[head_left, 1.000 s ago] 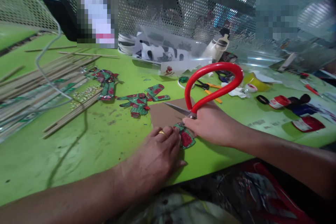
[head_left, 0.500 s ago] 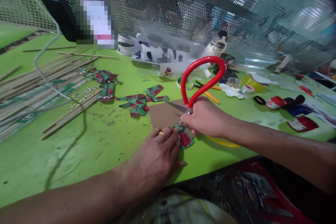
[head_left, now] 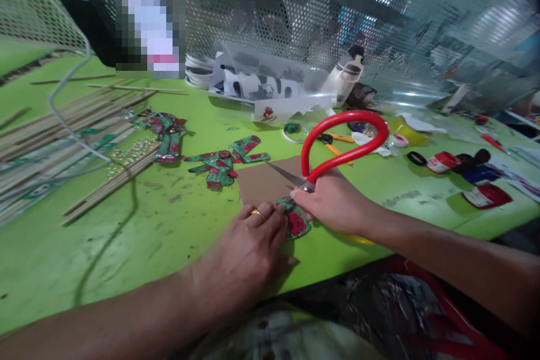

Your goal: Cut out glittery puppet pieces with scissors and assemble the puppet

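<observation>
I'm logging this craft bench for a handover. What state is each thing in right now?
Left hand: flat on the table, fingertips pressing the small cutout.
Right hand: closed around the scissors.
Scissors: red loop handle raised, blades low over the cardboard.
Small cutout: lying flat, partly under fingers.
Cardboard: flat on the table.
Green and red cutouts: lying loose.
Sticks: lying in a spread pile.
White bottle: leaning, capped.

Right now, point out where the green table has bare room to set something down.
Bare green table between the bamboo sticks, the left hand and the near edge; a smaller patch right of the right hand, before the red-capped pots. Crowded behind the scissors.
</observation>
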The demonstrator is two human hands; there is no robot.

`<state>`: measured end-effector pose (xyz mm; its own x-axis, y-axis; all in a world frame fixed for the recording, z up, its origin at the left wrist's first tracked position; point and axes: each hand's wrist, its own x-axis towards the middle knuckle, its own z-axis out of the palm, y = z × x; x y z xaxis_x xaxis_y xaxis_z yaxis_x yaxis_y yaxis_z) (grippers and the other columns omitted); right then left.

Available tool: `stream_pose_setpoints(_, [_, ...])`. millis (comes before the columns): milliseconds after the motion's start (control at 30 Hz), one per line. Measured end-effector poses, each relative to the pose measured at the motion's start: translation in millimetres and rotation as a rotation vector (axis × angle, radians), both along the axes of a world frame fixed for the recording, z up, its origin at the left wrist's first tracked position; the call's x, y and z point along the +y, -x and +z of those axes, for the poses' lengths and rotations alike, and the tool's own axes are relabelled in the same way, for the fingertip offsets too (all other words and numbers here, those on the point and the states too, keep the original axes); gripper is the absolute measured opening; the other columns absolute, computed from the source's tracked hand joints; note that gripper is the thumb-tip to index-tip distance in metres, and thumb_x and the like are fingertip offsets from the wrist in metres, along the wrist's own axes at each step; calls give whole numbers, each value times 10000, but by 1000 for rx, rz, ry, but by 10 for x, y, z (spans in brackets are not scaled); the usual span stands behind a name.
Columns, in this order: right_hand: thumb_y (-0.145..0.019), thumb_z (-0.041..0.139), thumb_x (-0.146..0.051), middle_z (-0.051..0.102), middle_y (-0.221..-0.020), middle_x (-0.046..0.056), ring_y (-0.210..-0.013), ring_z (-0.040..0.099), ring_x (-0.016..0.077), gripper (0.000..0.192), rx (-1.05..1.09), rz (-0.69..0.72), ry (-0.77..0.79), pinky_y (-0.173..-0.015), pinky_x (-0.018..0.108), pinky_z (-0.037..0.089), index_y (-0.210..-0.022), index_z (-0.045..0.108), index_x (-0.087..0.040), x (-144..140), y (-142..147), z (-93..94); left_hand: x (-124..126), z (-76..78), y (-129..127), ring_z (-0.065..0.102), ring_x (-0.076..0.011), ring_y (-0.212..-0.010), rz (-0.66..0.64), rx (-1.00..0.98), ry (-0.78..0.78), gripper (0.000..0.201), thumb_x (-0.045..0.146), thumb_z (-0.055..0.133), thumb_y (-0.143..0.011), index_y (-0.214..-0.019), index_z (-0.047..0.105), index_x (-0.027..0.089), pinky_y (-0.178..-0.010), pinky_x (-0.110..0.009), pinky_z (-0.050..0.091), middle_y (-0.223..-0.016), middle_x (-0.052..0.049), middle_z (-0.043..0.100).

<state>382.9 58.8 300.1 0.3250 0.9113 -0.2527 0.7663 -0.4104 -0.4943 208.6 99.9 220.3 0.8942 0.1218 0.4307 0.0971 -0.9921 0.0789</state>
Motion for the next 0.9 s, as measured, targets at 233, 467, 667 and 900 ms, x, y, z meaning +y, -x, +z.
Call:
stream_pose_setpoints(233, [-876, 566, -241, 531, -529, -18, -532, 479, 129, 308, -129, 105, -32, -544, 268, 333, -587, 465, -203, -107, -6, -90, 24, 36, 10, 644, -314, -964, 8, 65, -5, 405, 425, 647, -934, -1140, 700, 81, -813, -456, 561, -1079, -138, 730])
stream_pose_setpoints(467, [-818, 574, -177, 574, -485, 6, -497, 536, 134, 283, -23, 56, 36, -549, 263, 410, -540, 523, -196, 20, -54, 40, 26, 18, 9, 641, -323, -961, -7, 40, -26, 386, 424, 632, -944, -1092, 707, 75, -795, -472, 563, -1083, -150, 728])
stream_pose_setpoints(667, [-799, 588, -169, 658, -510, 66, -545, 629, 163, 326, 113, -51, 104, -587, 274, 492, -474, 567, -179, 28, -101, 115, 8, 32, 2, 645, -324, -953, -3, 27, -47, 392, 433, 644, -934, -1054, 715, 66, -794, -469, 571, -1068, -152, 732])
stream_pose_setpoints(900, [-846, 601, -292, 636, -592, 62, -617, 620, 203, 342, -129, -37, -34, -628, 325, 468, -522, 600, -185, 16, -250, 334, 27, 19, -2, 646, -333, -957, -18, 16, -52, 390, 428, 663, -923, -1043, 708, 59, -784, -470, 585, -1078, -172, 724])
